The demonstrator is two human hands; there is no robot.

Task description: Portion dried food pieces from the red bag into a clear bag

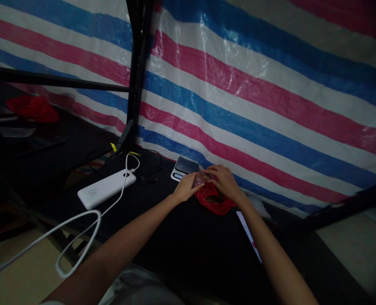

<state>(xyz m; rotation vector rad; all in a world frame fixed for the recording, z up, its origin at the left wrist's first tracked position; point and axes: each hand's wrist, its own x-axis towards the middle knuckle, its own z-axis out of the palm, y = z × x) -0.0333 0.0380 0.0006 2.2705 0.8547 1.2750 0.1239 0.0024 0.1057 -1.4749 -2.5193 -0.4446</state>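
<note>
Clear plastic, a small packet [202,178] pinched by both hands, sits just above the red bag [214,201] on the black desk [181,237]. Left hand [185,187] and right hand [225,181] each close their grip on it; it is best kept low over the bag, beside the scale [184,167].

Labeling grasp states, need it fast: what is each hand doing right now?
Left hand: closed, fingers gripping a small clear packet.
Right hand: closed on the same packet, above the red plastic bag beside the kitchen scale.
</note>
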